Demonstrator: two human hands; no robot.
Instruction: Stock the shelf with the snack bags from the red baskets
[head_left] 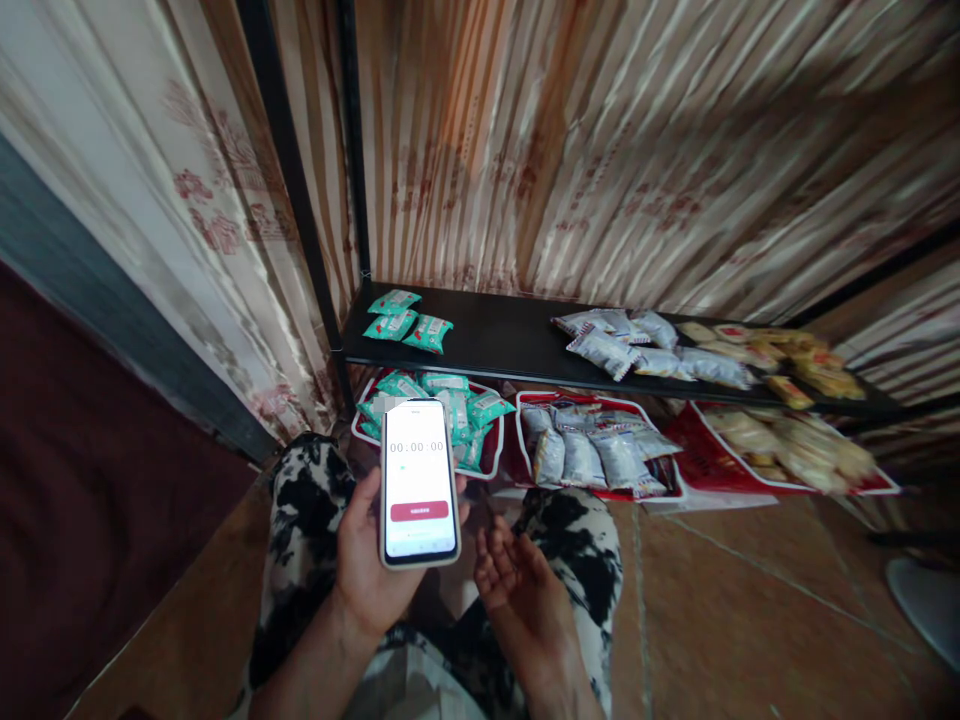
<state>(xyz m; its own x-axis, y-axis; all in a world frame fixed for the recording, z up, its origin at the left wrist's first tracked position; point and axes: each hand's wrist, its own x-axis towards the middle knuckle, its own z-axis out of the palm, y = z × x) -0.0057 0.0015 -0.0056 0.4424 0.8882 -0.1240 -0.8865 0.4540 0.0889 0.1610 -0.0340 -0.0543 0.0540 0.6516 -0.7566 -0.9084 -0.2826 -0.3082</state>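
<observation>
A smartphone (418, 482) with a lit white screen is held upright in my left hand (367, 550), its fingers wrapped round the case. The screen reads 00:00:00 above a red button. My right hand (521, 590) rests palm up over my right knee, fingers loosely bent and apart, holding nothing. Just beyond the phone, green snack packets (480, 410) fill a red basket with a white rim (495, 465), partly hidden by the phone. To its right, a second basket (523, 430) holds silvery-white packets (585, 455).
Above the baskets runs a black shelf (495, 335) bearing green packets (391, 325), white packets (604, 350) and yellowish packets (821, 375). A third red basket (694, 445) with pale packets stands at right. Black posts (296, 180) and a patterned curtain (480, 150) rise behind; tiled floor (720, 590) lies below.
</observation>
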